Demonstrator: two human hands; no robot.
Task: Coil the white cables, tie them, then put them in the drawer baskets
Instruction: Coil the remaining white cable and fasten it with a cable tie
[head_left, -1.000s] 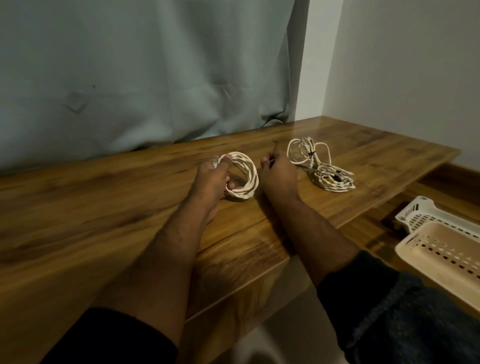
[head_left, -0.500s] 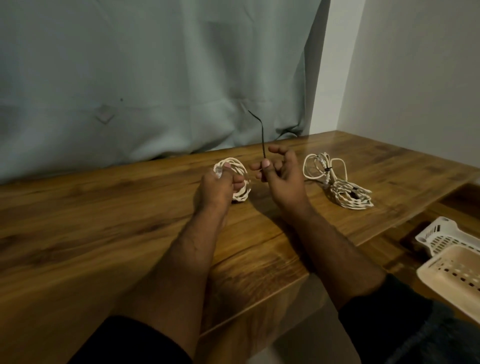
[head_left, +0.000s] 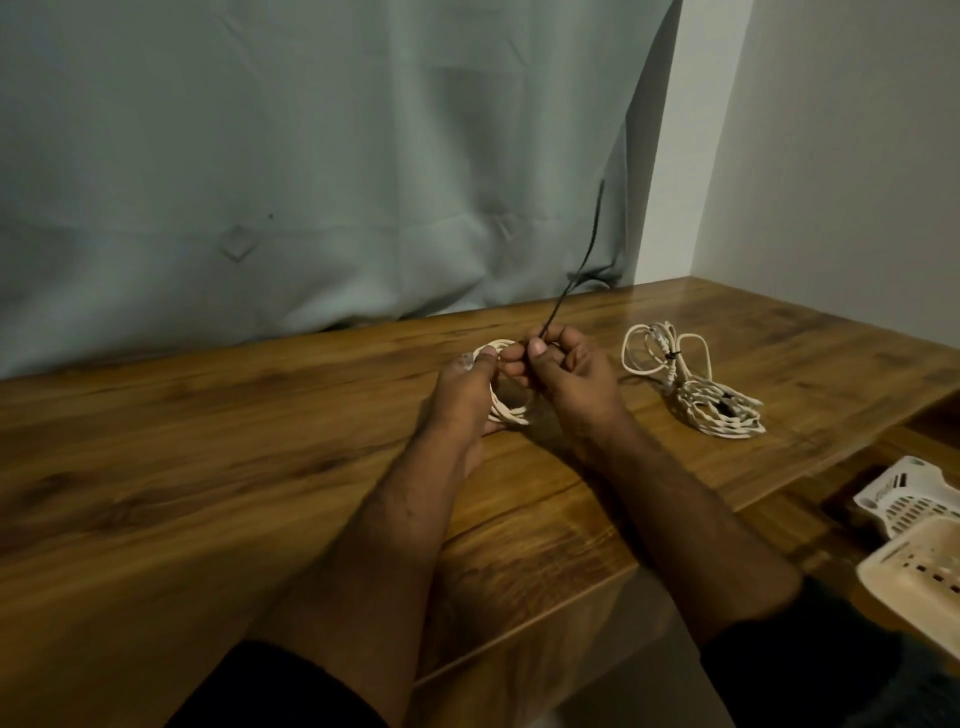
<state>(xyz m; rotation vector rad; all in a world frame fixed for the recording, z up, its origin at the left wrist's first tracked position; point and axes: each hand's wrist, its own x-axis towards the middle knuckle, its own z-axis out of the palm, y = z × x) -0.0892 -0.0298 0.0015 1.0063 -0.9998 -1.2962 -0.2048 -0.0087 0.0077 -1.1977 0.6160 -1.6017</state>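
Wooden grain runs across the table (head_left: 208, 467), which fills the scene from the near left to the far right corner, where a grey-green curtain (head_left: 311, 156) hangs down to its far edge beside a pale wall (head_left: 831, 156). Below the table's right end, at the near right, sit two perforated drawer baskets: a cream basket (head_left: 919, 577) nearer and a white basket (head_left: 904, 499) just behind it, the two touching or overlapping. Only part of each shows, and nothing can be seen inside those parts.

On the table, right of the hands and apart from them, lies a tied cable bundle (head_left: 696, 384). Its long axis runs from far left to near right: open loops at the far-left end, a tighter bunch of strands at the near-right end, with a dark tie around the neck between them.

At the table's middle, the person's left hand (head_left: 467, 395) grips the coiled white cable (head_left: 506, 410), thumb curled over the top of the ring and fingers hidden behind it. The coil stands tilted on its edge on the wood, its opening facing roughly right toward the other hand. The right hand (head_left: 566, 374) is just beside it, fingers curled, thumb and forefinger pinching the lower end of a thin black tie (head_left: 576, 275). The tie points upward and leans right, its top end reaching in front of the curtain.
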